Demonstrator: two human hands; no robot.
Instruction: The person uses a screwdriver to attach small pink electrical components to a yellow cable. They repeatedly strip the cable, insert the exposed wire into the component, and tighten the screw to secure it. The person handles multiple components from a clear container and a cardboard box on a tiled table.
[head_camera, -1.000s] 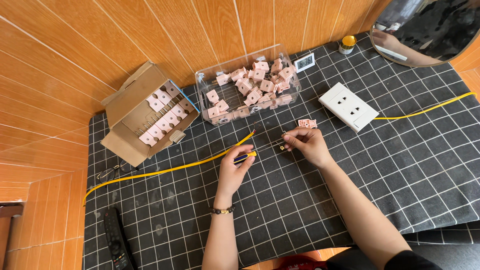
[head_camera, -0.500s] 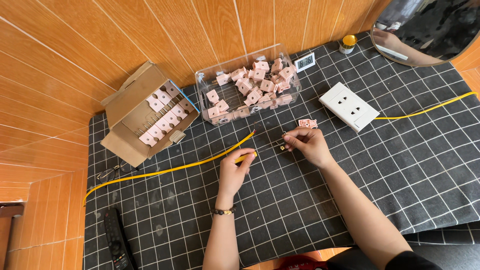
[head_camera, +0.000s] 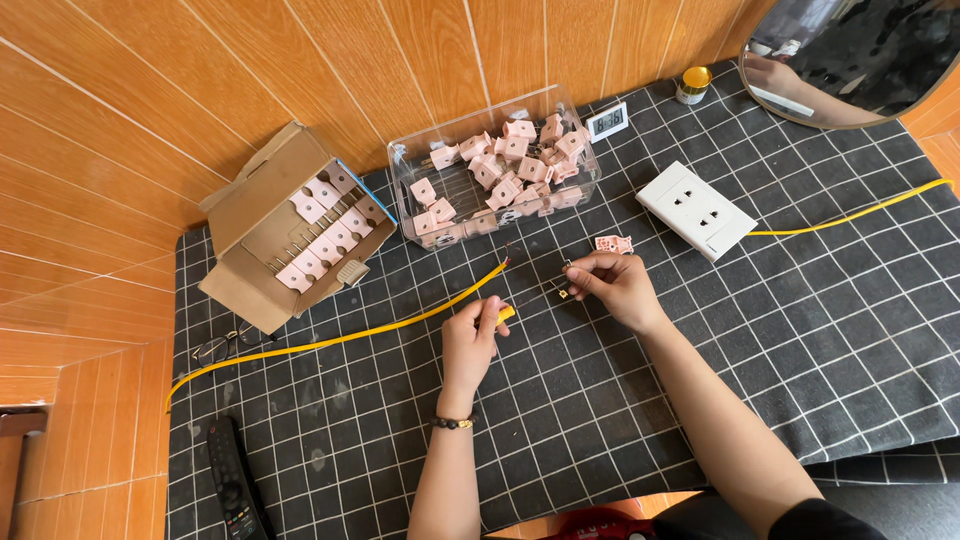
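Fingers (head_camera: 578, 283) of the right hand (head_camera: 612, 287) pinch a small dark part (head_camera: 564, 291) near the mat's middle; the left hand (head_camera: 472, 340) closes on a yellow-handled tool (head_camera: 504, 314), just in front of the clear box (head_camera: 497, 175) by the back edge

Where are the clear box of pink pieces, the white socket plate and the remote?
clear plastic box (head_camera: 400, 165), head view, left wall.
white socket plate (head_camera: 697, 211), head view, middle of its face.
black remote control (head_camera: 232, 485), head view, middle of its body.
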